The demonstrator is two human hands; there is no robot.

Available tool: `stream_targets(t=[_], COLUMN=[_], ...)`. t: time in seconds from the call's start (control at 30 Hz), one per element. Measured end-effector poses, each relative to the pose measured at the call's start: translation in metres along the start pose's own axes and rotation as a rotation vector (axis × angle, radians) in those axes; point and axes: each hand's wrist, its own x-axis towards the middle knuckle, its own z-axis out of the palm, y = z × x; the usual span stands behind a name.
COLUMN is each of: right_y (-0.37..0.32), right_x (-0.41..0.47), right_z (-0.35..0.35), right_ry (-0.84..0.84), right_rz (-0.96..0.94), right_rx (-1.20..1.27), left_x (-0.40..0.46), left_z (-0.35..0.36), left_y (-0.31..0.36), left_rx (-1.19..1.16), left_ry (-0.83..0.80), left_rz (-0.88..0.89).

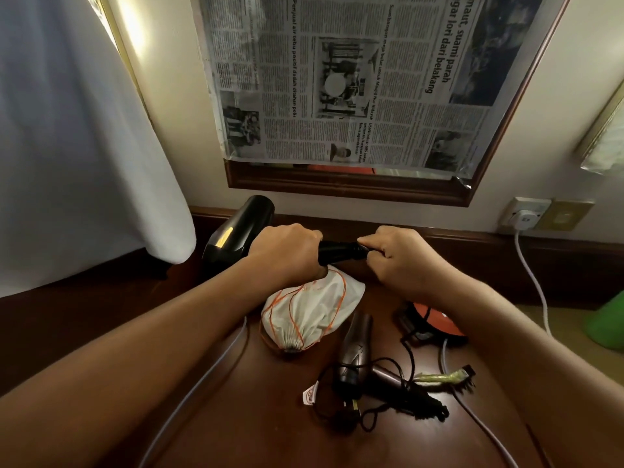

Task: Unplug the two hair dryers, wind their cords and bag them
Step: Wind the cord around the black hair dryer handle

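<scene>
- The left hand (287,253) is wrapped round the handle of a black hair dryer (241,228), whose barrel juts out past the far side of that hand, towards the wall.
- The right hand (393,255) pinches the end of that same handle, fingers curled tight, just beside the left hand; the bare stretch of handle shows between the two hands.
- Directly beneath the hands, on the dark wooden bench (256,417), lies a white drawstring bag (307,314) with an orange cord, its gathered mouth turned towards the person.
- Nearer the person, below the right hand, a second, brownish hair dryer (354,349) lies flat on the bench, its black cord (388,396) loose in a tangle around it, with a white tag beside it.
- Under the right forearm sits an orange and black object (435,324); what it is I cannot tell.
- A white cable (531,285) runs down from a wall socket (525,214) out past the right hand; another pale cable trails across the bench under the left forearm.
- Beyond the hands, newspaper (354,79) covers a framed mirror on the wall.
</scene>
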Motion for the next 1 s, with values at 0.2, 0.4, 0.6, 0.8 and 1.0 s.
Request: stream_targets(t=[0.2, 0.4, 0.6, 0.8, 1.0], right_y=[-0.017, -0.033, -0.041, -0.042, -0.027], right_x=[-0.010, -0.016, -0.020, -0.018, -0.016], right_z=[0.041, 0.075, 0.098, 0.107, 0.112], right_ry=[0.211, 0.239, 0.280, 0.182, 0.014], right_rz=[0.164, 0.405, 0.403, 0.371, 0.412], right_rx=[0.341, 1.091, 1.346, 1.364, 1.306], left_x=[0.007, 0.005, -0.005, -0.011, -0.012], left_z=[0.002, 0.005, 0.004, 0.003, 0.000], left_y=[-0.021, -0.041, -0.048, -0.052, -0.046], left_rx=[-0.012, -0.061, -0.080, -0.097, -0.122], left_ry=[0.019, 0.026, 0.041, 0.045, 0.027], left_rz=[0.004, 0.010, 0.052, 0.084, 0.128])
